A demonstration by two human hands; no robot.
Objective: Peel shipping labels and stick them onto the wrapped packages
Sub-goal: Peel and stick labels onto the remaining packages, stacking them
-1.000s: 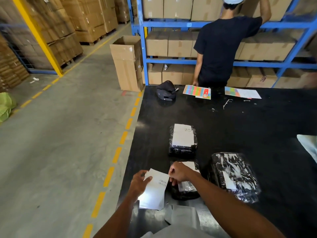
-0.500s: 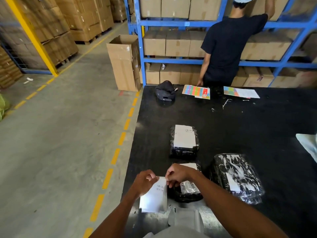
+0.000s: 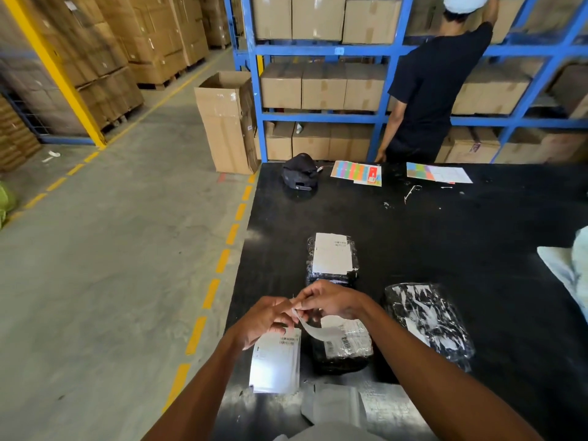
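Head view: peeling a label at the near-left corner of the black table (image 3: 445,233).
Three wrapped packages lie here: the far package (image 3: 332,259) bears a label, the right package (image 3: 429,319) sits apart, and the near package (image 3: 343,348) lies just under my hands. My left hand (image 3: 267,316) curls round the label stack (image 3: 275,361). My right hand (image 3: 331,302) pinches the corner of a peeled strip (image 3: 313,329) curling down between them. I judge that curl the risk: slack could fold the adhesive onto itself or my fingers, and a hasty pull could tear it.
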